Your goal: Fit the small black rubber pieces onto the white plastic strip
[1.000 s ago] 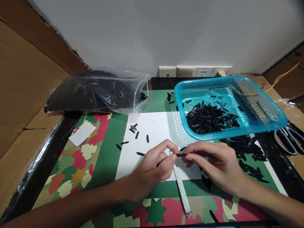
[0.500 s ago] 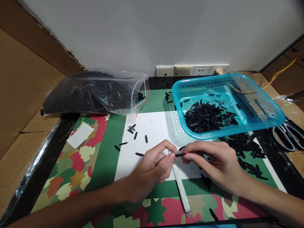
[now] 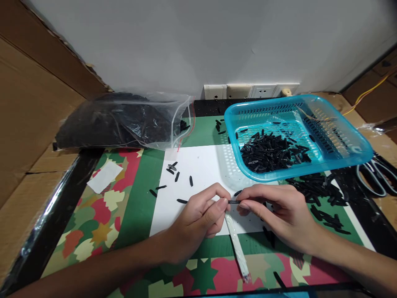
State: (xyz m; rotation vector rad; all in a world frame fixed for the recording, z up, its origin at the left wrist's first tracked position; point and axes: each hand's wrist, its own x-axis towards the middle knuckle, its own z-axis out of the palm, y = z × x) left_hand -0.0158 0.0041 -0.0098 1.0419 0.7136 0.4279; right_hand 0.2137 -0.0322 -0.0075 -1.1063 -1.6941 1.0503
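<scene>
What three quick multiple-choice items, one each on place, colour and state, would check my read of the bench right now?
1. Where does the scissors lie?
A. right of the basket
B. on the bag
C. inside the basket

2. What colour is the basket?
A. red
B. blue
C. yellow

3. How is the black piece held?
A. lying loose on the paper
B. pinched in the left hand alone
C. pinched between both hands

Answers: 1 A, the scissors rests at the table's right edge, beyond the basket. 2 B, its rim and walls are clear blue. 3 C, the left hand and right hand meet fingertip to fingertip on the piece, above the white paper and a white strip.
</scene>
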